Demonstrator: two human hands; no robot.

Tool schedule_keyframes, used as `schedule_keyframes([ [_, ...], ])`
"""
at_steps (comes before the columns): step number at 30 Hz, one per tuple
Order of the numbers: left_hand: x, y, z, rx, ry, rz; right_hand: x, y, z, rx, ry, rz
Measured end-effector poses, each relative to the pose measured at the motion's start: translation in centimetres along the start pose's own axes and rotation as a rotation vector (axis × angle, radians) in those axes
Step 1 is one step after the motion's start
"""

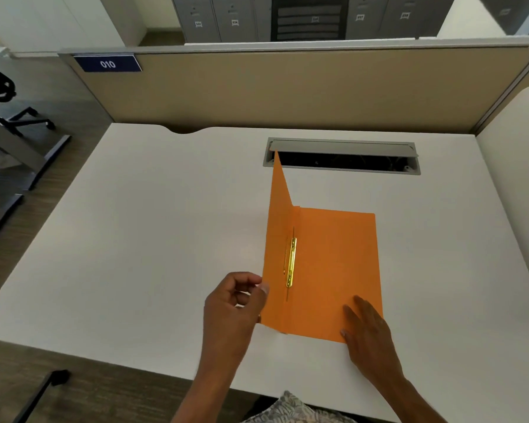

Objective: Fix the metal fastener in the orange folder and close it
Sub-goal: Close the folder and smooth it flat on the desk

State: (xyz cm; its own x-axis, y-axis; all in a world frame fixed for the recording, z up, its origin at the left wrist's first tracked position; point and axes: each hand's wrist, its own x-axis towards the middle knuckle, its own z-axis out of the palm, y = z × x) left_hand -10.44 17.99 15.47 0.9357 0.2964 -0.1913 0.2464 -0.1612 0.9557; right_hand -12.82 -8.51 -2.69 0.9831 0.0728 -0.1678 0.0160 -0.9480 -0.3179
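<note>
An orange folder lies on the white desk, its right half flat and its left cover raised nearly upright. A gold metal fastener runs along the inner spine, lying flat. My left hand pinches the lower edge of the raised cover between thumb and fingers. My right hand rests flat with fingers spread on the folder's lower right corner, pressing it against the desk.
A grey cable slot with its lid up is sunk into the desk just behind the folder. A beige partition with a blue "010" label closes the back. Chair bases stand on the floor at left.
</note>
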Motion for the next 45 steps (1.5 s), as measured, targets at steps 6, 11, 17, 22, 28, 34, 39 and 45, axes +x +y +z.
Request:
schedule_keyframes([
  [6,-1.2,0.1,4.3,0.009,-0.162,0.031,-0.7,2.4,-1.0,-0.001,-0.002,0.036],
  [11,-2.1,-0.4,8.9,0.065,-0.281,0.098,-1.3,4.4,-1.6,-0.025,-0.011,0.061],
  [17,-2.3,-2.4,14.8,0.210,-0.475,0.114,-2.1,6.6,-2.3,0.020,-0.071,0.074],
  [22,-2.6,-4.7,19.1,0.384,-0.562,0.073,-2.7,8.2,-3.1,0.027,-0.102,0.075],
  [28,-2.9,-8.0,22.8,0.584,-0.571,-0.011,-2.8,9.1,-3.2,0.040,-0.098,0.049],
  [34,-3.0,-11.1,24.4,0.805,-0.559,0.082,-2.8,9.9,-2.1,0.120,-0.087,0.090],
  [39,-2.8,-13.0,23.9,0.931,-0.561,0.284,-2.7,9.4,-1.6,0.127,-0.056,0.041],
  [45,-1.1,-14.4,19.1,1.126,-0.372,0.486,-0.9,6.5,-1.4,0.008,-0.115,-0.135],
])
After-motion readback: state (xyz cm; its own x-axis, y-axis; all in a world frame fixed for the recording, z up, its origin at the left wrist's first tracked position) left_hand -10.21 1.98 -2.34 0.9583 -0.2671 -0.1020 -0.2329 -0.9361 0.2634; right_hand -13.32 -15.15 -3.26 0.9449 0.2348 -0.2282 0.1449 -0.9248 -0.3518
